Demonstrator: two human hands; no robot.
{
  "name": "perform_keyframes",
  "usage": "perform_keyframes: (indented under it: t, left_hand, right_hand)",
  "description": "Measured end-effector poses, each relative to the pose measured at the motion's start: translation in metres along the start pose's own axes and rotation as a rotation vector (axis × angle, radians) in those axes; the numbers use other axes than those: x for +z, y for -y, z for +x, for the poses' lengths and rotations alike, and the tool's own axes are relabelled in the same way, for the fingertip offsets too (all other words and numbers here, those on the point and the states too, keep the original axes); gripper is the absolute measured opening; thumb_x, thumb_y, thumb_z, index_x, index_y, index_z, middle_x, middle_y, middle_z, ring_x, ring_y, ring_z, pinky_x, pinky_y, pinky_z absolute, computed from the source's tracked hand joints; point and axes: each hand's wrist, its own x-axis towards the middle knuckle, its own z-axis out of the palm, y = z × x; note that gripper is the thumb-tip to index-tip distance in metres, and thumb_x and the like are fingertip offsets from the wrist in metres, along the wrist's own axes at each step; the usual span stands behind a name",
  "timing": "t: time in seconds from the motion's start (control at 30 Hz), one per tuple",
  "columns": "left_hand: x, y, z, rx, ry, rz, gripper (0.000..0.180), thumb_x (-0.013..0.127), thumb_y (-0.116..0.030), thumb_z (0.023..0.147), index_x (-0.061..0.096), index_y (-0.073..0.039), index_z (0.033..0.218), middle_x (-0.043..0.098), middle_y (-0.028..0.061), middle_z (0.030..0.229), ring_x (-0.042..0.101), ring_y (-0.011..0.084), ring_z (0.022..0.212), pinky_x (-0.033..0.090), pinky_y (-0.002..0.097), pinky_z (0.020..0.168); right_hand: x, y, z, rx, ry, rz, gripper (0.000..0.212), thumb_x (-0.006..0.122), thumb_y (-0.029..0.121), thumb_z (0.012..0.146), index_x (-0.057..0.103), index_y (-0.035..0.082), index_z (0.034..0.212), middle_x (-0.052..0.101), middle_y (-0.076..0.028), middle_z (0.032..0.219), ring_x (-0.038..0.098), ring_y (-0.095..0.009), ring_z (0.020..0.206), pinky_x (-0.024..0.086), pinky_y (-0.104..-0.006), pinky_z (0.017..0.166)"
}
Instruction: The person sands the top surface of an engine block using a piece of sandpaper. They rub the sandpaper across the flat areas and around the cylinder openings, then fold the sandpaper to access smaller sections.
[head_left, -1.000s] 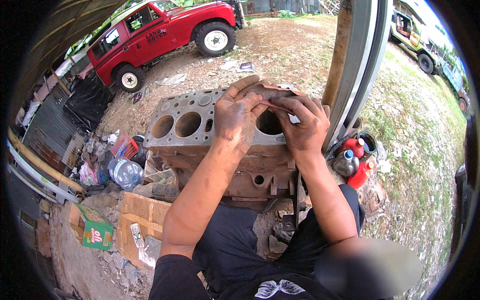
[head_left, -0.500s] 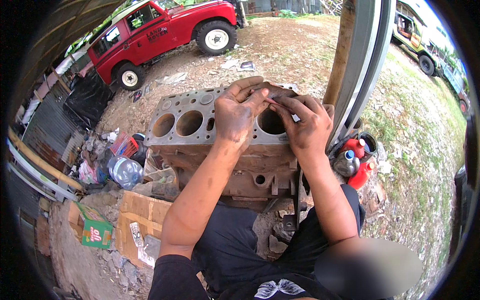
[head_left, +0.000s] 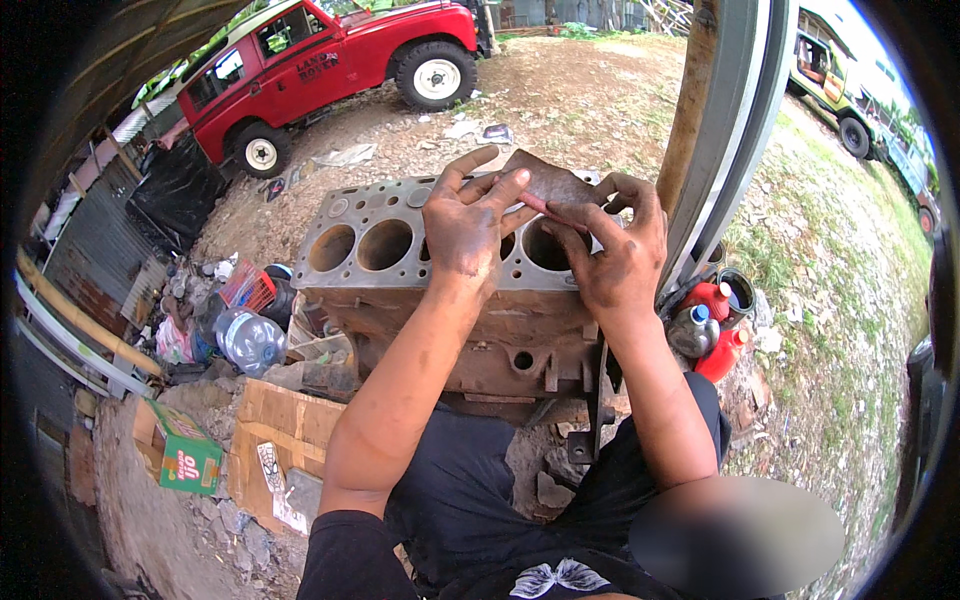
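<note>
Both hands hold a small dark-brown sheet of sandpaper [head_left: 553, 184] with a reddish near edge, raised over the right part of an engine block [head_left: 455, 320]. My left hand [head_left: 468, 228] pinches the sheet's left end between thumb and fingers, the index finger lifted. My right hand [head_left: 622, 248] grips its right side, with thumb and fingers at the lower edge. Both hands are smudged dark. Under them, the block's grey top face shows round cylinder bores and small bolt holes; its rusty brown side faces me. My hands hide part of the top face.
Red containers [head_left: 722, 355] and a dark bottle [head_left: 693, 330] stand right of the block, near a metal post [head_left: 735, 130]. At left lie a clear plastic jug [head_left: 250, 340], flattened cardboard [head_left: 285, 430] and a green box [head_left: 185, 455]. A red vehicle [head_left: 340, 65] is parked beyond.
The sandpaper has opened out and stands higher, showing more of its brown face. My left thumb and fingers have shifted slightly left; the right fingers have bent around the sheet's edge.
</note>
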Motion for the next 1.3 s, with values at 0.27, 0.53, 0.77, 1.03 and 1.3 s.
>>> perform_keyframes:
  t: [0.27, 0.53, 0.77, 1.03, 1.3]
  left_hand:
    - [-0.001, -0.006, -0.003, -0.065, 0.042, -0.025, 0.037, 0.081, -0.004, 0.096, 0.062, 0.004, 0.127, 0.072, 0.0162, 0.117, 0.076, 0.025, 0.104, 0.07, 0.0385, 0.091]
    - [0.004, -0.008, -0.007, -0.017, 0.111, -0.032, 0.033, 0.082, -0.005, 0.095, 0.065, 0.006, 0.121, 0.073, 0.0159, 0.116, 0.076, 0.0249, 0.103, 0.069, 0.0402, 0.094]
    - [-0.004, -0.006, -0.001, -0.046, 0.181, 0.044, 0.032, 0.083, -0.006, 0.094, 0.067, 0.01, 0.116, 0.076, 0.0194, 0.111, 0.079, 0.0294, 0.1, 0.068, 0.0413, 0.095]
    - [-0.005, 0.0, -0.001, 0.033, 0.256, 0.093, 0.029, 0.082, -0.008, 0.096, 0.068, 0.01, 0.114, 0.077, 0.0221, 0.108, 0.08, 0.0318, 0.097, 0.067, 0.0412, 0.094]
    - [0.0, 0.003, -0.003, -0.005, 0.167, 0.024, 0.024, 0.08, -0.008, 0.097, 0.068, 0.007, 0.112, 0.077, 0.019, 0.107, 0.08, 0.0302, 0.096, 0.067, 0.0412, 0.094]
  right_hand:
    - [-0.004, 0.002, 0.01, 0.171, 0.038, 0.29, 0.023, 0.091, 0.016, 0.082, 0.086, 0.012, 0.104, 0.073, -0.016, 0.126, 0.073, -0.034, 0.11, 0.059, -0.0429, 0.094]
    - [-0.011, -0.005, 0.01, 0.608, 0.145, 0.775, 0.025, 0.088, 0.008, 0.091, 0.078, 0.001, 0.112, 0.081, -0.009, 0.106, 0.073, -0.012, 0.095, 0.057, -0.0272, 0.083]
    - [-0.015, 0.007, 0.016, 0.775, 0.059, 0.979, 0.041, 0.088, 0.007, 0.091, 0.067, 0.002, 0.126, 0.078, -0.01, 0.107, 0.072, -0.015, 0.095, 0.058, -0.0279, 0.08]
    - [-0.014, -0.002, 0.017, 0.857, 0.194, 0.982, 0.024, 0.084, 0.009, 0.094, 0.075, 0.0, 0.114, 0.078, -0.008, 0.108, 0.072, -0.013, 0.096, 0.06, -0.027, 0.082]
    - [-0.014, -0.005, 0.015, 0.816, 0.175, 1.038, 0.027, 0.084, 0.002, 0.092, 0.073, -0.001, 0.117, 0.078, -0.009, 0.104, 0.072, -0.014, 0.096, 0.057, -0.0273, 0.088]
